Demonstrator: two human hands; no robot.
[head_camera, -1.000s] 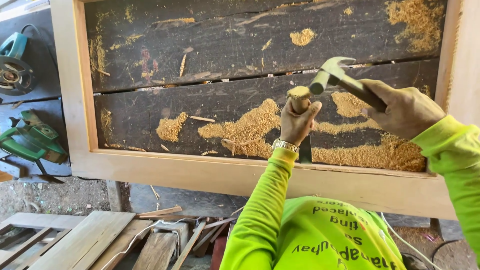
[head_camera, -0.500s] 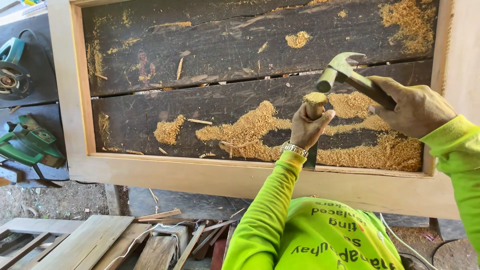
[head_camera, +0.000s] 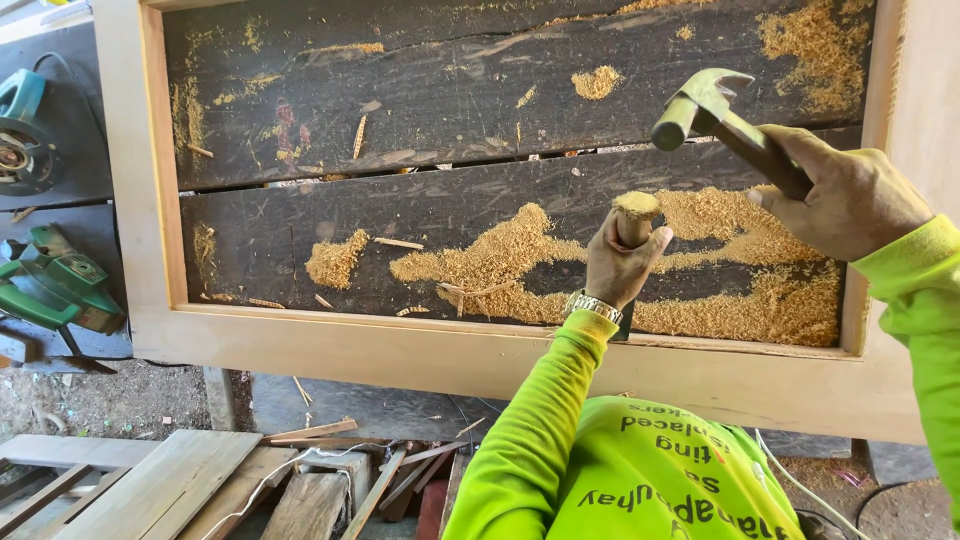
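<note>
Both hands busy: left hand wrapped round the chisel, right hand gripping the hammer, so strike its top squarely.

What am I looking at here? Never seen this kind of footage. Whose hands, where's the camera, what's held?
One picture, from a camera on a person's head, looking down at their own two bare hands. The left hand grips a wooden-handled chisel stood upright inside a pale wooden frame. The right hand holds a claw hammer raised above the chisel's top. The frame lies on dark planks strewn with sawdust. Green power tools sit at the left; scrap boards lie below.
</note>
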